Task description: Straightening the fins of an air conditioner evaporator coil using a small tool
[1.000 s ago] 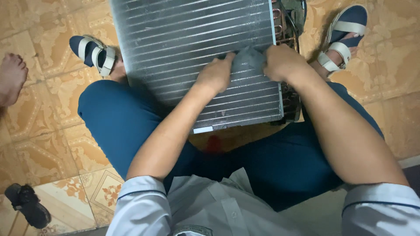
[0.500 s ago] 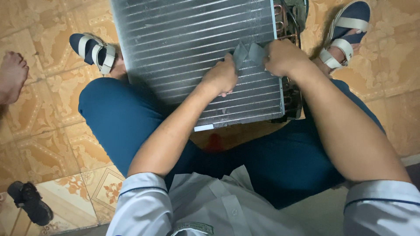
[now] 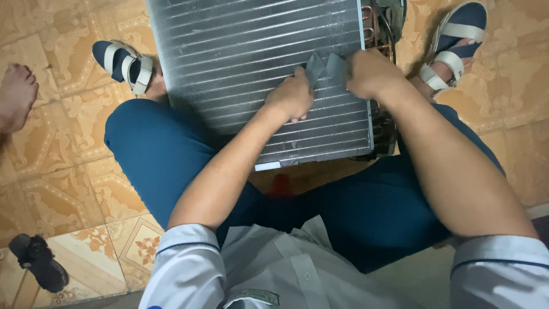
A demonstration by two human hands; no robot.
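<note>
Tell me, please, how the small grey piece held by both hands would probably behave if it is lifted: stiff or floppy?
The grey piece is probably floppy: it folds into peaks between the left hand and the right hand. It looks thin, so likely light. Pinched against the finned metal coil, it may snag on the fine ridges rather than slide, though its material cannot be told.

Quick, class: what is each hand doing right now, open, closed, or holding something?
Left hand: closed, pinching the left edge of the grey cloth on the finned coil.
Right hand: closed, gripping the cloth's right edge.
</note>
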